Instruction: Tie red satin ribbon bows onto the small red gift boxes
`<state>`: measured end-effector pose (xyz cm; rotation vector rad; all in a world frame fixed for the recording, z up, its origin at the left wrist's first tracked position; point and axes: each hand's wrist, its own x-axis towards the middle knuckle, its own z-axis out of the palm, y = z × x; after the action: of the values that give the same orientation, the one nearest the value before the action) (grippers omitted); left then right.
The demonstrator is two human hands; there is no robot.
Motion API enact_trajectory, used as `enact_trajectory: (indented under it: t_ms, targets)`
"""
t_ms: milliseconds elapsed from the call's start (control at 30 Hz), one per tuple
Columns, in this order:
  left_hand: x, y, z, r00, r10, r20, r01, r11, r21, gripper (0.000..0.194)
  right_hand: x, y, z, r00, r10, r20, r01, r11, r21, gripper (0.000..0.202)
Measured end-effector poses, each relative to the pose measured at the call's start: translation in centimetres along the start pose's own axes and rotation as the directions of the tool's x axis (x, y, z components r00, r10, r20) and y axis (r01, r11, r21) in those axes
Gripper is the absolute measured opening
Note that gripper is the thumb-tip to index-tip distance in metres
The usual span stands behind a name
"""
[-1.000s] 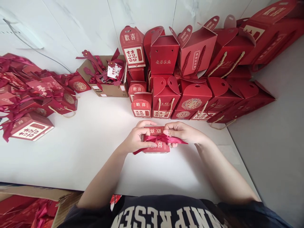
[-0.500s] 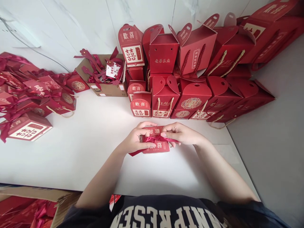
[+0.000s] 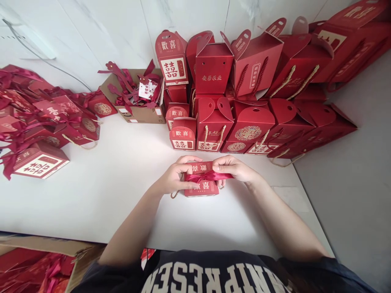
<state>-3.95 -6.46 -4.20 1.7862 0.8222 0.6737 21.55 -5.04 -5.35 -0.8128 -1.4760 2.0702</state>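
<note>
A small red gift box (image 3: pixel 210 189) with pale characters lies in front of me on the white table. Across its top runs a crimson satin ribbon (image 3: pixel 210 176), gathered near the middle. At the box's left side, my left hand (image 3: pixel 177 176) is closed, thumb and fingers pinching the ribbon against the box. My right hand (image 3: pixel 233 169) grips the ribbon's right part between thumb and fingers, some fingertips down by the box's right side. A twisted gold cord (image 3: pixel 174 195) sticks out at the lower left, below my left hand.
Several red gift boxes (image 3: pixel 214 118) stand stacked along the wall. A brown carton (image 3: pixel 143 116) holds ribbons and tags. Ribboned boxes (image 3: pixel 42 160) pile up at the left. An open carton (image 3: pixel 39 242) with red items sits below the table edge. A grey panel (image 3: pixel 351 183) borders the right.
My right hand has shifted slightly right and up, drawing the ribbon out straighter. The ribbon tail below my left hand is gone from view there, and the gold cord shows instead.
</note>
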Motion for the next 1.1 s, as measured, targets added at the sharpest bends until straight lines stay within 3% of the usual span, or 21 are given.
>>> enact_trajectory:
  t_ms: [267, 433, 633, 833, 933, 1100]
  targets:
    - [0.3, -0.7, 0.1, 1.0, 0.01, -0.024, -0.012, 0.995, -0.095, 0.04, 0.2, 1.1, -0.5, 0.999, -0.041, 0.003, 0.041, 0.997, 0.071, 0.036]
    - [0.4, -1.2, 0.1, 1.0, -0.02, 0.019, 0.024, 0.973, -0.23, 0.045, 0.4, 1.6, -0.6, 0.999, -0.049, 0.016, 0.048, 0.997, 0.059, 0.038]
    - [0.5, -2.2, 0.7, 0.994, -0.1, -0.047, 0.065, 0.871, -0.487, 0.048, 0.4, 1.7, -0.6, 0.998, -0.046, 0.034, 0.045, 0.998, 0.035, 0.038]
    - [0.6, -2.3, 1.5, 0.974, -0.195, -0.112, 0.085, 0.78, -0.62, 0.049, 0.4, 1.4, -0.4, 0.997, -0.064, 0.053, 0.063, 0.998, 0.016, 0.04]
    - [0.6, -2.1, 1.7, 0.975, -0.186, -0.118, 0.074, 0.781, -0.62, 0.046, 0.2, 1.2, -0.7, 0.996, -0.059, 0.066, 0.059, 0.998, 0.001, 0.038]
    - [0.2, -1.4, 1.0, 0.995, -0.095, -0.028, 0.065, 0.839, -0.541, 0.035, -0.2, 0.2, -1.2, 0.994, -0.084, 0.064, 0.088, 0.993, -0.075, 0.034]
